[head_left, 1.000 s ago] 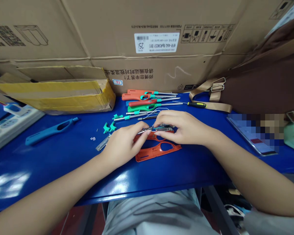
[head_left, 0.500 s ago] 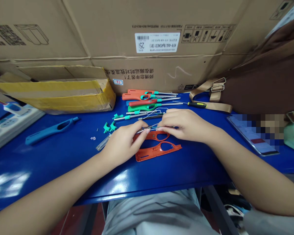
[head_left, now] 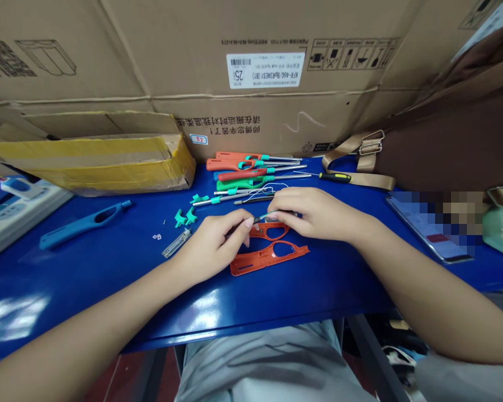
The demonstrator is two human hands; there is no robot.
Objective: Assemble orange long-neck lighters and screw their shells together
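Observation:
My left hand (head_left: 220,240) is closed, thumb and forefinger pinching a thin dark part (head_left: 257,220). From the right, my right hand (head_left: 314,212) pinches a thin greenish wire (head_left: 266,215) that meets this part; its exact joint is too small to make out. Under the hands lie two orange lighter shell halves: the near half (head_left: 251,263) shows its inside, and the far half (head_left: 276,231) is partly covered by fingers. A clear fuel tank (head_left: 176,243) lies by my left wrist. Green triggers (head_left: 180,218) rest beyond it.
Several long-nosed lighters (head_left: 235,164) and metal rods with a white wire lie at the back. A screwdriver (head_left: 335,177), a bag (head_left: 444,134) and a phone (head_left: 427,226) are rightward. Leftward are a blue lighter shell (head_left: 84,225), a power strip (head_left: 25,209) and a taped box (head_left: 88,167).
My fingertips have shifted slightly, with the thin part and wire held closer between them. The view has moved a little, so the scene sits slightly further left.

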